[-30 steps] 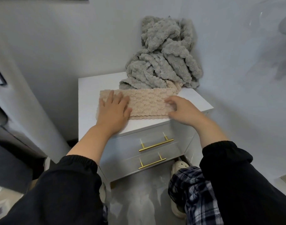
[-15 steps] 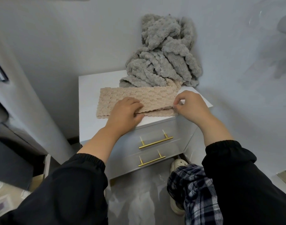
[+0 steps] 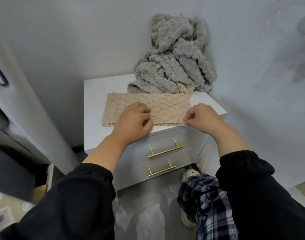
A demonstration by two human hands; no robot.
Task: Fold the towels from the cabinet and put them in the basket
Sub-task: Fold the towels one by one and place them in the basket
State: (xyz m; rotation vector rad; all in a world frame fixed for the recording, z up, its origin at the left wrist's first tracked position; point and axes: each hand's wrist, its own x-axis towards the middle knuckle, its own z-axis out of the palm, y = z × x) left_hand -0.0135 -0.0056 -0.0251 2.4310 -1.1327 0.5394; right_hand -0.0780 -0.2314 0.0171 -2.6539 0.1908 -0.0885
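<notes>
White cabinet top point(image 3: 96, 94) is spread with the beige towel point(image 3: 165, 108), grey towels point(image 3: 174, 66) heaped far right; its near edge is now pinched by the left hand point(image 3: 132, 120) and right hand point(image 3: 203, 118), both laid flat a second ago; another fold is judged imminent.

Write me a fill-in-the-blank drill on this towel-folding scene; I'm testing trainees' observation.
The right hand pinches the flat beige textured towel at its near ___ corner.
The crumpled grey fluffy towels are heaped ___ it.
The white cabinet front shows ___ gold bar handles.
Missing: right; behind; two.
</notes>
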